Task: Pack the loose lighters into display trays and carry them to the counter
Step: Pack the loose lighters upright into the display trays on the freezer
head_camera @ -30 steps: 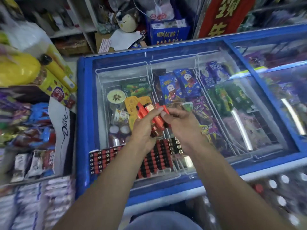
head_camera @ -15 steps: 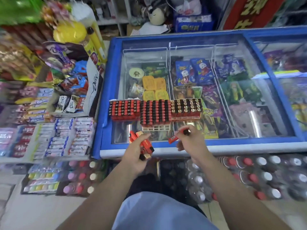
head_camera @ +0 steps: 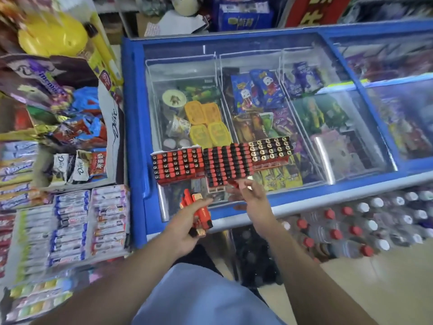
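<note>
While three trays [head_camera: 225,161] sit nearly full, the left hand [head_camera: 185,227] grips a bundle of loose lighters [head_camera: 199,211] — the right hand's [head_camera: 251,195] fingers pinch one at the middle tray — carrying remains.

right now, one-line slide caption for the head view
Left hand grips a bunch of loose lighters while right hand slots one into the middle tray on the freezer lid.

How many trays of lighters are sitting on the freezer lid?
3, in a row on the glass: the left tray, the middle tray where the right hand reaches, and the right tray. The left hand grips loose lighters.
</note>
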